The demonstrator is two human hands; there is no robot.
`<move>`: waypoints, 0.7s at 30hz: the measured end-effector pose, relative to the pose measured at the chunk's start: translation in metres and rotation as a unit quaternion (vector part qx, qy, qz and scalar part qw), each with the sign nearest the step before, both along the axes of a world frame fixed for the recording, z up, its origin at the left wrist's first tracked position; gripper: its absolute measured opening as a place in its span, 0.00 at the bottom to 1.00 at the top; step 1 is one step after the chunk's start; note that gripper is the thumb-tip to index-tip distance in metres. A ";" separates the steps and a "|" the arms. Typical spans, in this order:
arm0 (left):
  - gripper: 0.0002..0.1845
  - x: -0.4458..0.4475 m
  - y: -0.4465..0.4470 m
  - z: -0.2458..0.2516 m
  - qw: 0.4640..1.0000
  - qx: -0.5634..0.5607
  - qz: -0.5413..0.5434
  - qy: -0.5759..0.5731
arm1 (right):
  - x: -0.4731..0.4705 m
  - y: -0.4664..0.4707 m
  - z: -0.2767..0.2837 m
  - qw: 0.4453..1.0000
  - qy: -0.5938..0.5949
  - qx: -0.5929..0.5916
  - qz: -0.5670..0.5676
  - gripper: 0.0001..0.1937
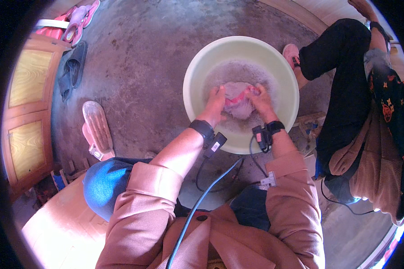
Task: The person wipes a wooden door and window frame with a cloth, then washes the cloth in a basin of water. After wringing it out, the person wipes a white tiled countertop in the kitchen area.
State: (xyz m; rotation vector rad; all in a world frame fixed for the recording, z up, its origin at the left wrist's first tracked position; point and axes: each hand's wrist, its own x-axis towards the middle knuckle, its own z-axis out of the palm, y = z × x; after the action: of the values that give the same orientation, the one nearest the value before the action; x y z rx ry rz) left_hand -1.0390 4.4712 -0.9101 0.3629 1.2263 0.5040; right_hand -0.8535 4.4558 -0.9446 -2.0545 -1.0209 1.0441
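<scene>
A large pale green basin stands on the floor before me, with cloudy, sudsy water in it. Both hands are inside the basin at a wet bundle of cloth, whitish or pale pink, with a bright pink-red strip across it. My left hand grips the left end of the strip. At its right end, my right hand has its fingers closed on the pink-red part. The fingertips are partly blurred. Each wrist wears a black strap with a small cabled device.
Another person in black trousers sits close at the right, a pink shoe beside the basin. Dark slippers and a wooden cabinet are at the left. A blue cable runs up over my lap; thinner cables hang from my wrists.
</scene>
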 end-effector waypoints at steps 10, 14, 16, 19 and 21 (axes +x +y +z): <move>0.27 -0.019 0.007 0.014 0.974 0.065 0.064 -0.209 | -0.086 -0.004 0.089 0.945 0.307 0.030 0.112 0.17; 0.21 -0.020 0.002 0.007 0.970 0.208 0.008 -0.126 | -0.098 -0.004 0.102 0.976 0.029 0.085 0.197 0.15; 0.18 -0.012 -0.002 0.004 0.969 0.223 0.005 -0.106 | -0.091 -0.002 0.093 0.950 -0.163 0.151 0.217 0.16; 0.18 0.008 -0.001 0.004 0.973 0.134 0.044 -0.183 | -0.066 0.004 0.070 0.941 -0.201 0.211 0.174 0.18; 0.19 0.016 0.003 0.005 0.974 0.094 0.057 -0.199 | -0.047 0.007 0.053 0.965 -0.173 0.155 0.123 0.20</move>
State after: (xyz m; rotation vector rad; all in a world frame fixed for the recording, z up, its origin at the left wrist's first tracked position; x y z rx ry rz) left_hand -1.0227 4.4738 -0.9048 0.3326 0.8143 0.7552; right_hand -0.9007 4.4629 -0.8918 -1.9185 -1.5442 0.5944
